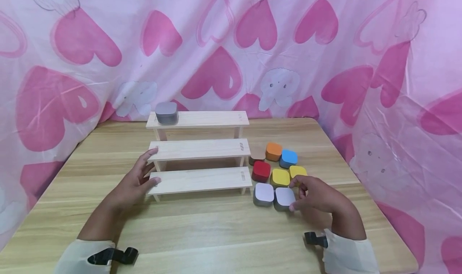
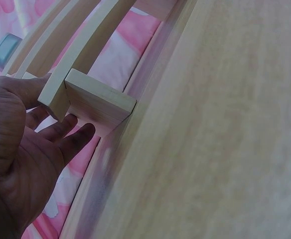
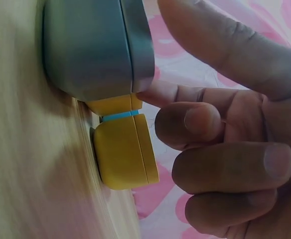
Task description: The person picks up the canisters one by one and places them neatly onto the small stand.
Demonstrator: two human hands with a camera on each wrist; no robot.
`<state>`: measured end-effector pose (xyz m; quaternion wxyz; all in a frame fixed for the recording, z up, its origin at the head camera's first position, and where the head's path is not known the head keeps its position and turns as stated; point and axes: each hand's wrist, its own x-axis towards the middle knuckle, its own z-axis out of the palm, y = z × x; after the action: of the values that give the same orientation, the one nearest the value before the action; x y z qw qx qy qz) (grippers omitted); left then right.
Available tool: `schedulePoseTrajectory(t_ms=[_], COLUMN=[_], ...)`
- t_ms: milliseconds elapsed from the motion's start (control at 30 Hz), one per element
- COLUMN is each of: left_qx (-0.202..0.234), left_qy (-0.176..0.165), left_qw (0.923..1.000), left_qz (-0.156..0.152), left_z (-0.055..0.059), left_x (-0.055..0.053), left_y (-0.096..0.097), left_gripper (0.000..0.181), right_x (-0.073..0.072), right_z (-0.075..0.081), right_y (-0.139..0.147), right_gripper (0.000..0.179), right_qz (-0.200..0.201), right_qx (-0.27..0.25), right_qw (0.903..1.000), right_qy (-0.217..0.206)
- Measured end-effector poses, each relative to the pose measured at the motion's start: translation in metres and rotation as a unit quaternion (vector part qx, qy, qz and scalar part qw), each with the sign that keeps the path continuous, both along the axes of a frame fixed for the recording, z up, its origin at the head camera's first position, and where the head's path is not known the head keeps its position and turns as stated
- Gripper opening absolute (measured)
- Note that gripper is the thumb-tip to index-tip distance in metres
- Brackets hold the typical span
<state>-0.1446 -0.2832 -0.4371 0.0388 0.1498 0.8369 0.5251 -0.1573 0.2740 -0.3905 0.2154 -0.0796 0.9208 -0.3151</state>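
A three-tier wooden rack (image 1: pixel 198 179) stands on the table. My left hand (image 1: pixel 131 185) holds its left end, with the thumb on the lowest board and the index finger on the middle one; in the left wrist view other fingers (image 2: pixel 78 139) reach below the board end. Thumb and index finger of my right hand (image 1: pixel 317 193) pinch the right side of a grey rounded block (image 1: pixel 285 197) with a pale top, low at the table. Its other fingers (image 3: pixel 230 167) are curled. Another grey block (image 1: pixel 263 194) sits just left of it.
Behind the grey blocks sit two yellow blocks (image 1: pixel 280 177), a red block (image 1: pixel 261 171), a brown block (image 1: pixel 257 155), an orange block (image 1: pixel 274 151) and a blue block (image 1: pixel 288 158). One more grey block (image 1: pixel 167 113) rests on the top board's left end. A pink heart-print curtain (image 1: pixel 216 73) encloses the table.
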Motion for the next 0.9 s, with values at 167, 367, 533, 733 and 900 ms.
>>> schedulePoseTrajectory(t_ms=[167, 367, 533, 733, 900], left_qx=[0.002, 0.000, -0.012, -0.016, -0.015], left_qy=[-0.003, 0.007, 0.004, 0.006, 0.004], left_qw=[1.0000, 1.0000, 0.9999, 0.9999, 0.9999], left_qz=[0.001, -0.001, 0.000, 0.000, 0.000], left_z=[0.0005, -0.0013, -0.0004, 0.0002, -0.0006], left_x=[-0.0001, -0.0007, 0.0001, 0.0009, 0.0006], left_y=[0.0004, 0.0009, 0.0002, 0.0003, 0.0001], left_gripper=[0.094, 0.093, 0.093, 0.093, 0.093], right_x=[0.0008, 0.0004, 0.0002, 0.0016, 0.0019], right_z=[0.0004, 0.0002, -0.0009, -0.0020, -0.0036], right_y=[-0.0040, -0.0063, -0.0062, -0.0060, -0.0035], right_gripper=[0.060, 0.058, 0.056, 0.049, 0.046], right_qz=[0.000, -0.002, 0.004, 0.015, 0.029], right_qx=[0.014, 0.031, 0.035, 0.031, 0.022], right_qw=[0.9999, 0.9995, 0.9994, 0.9994, 0.9993], right_qy=[-0.001, -0.003, 0.000, 0.005, 0.009])
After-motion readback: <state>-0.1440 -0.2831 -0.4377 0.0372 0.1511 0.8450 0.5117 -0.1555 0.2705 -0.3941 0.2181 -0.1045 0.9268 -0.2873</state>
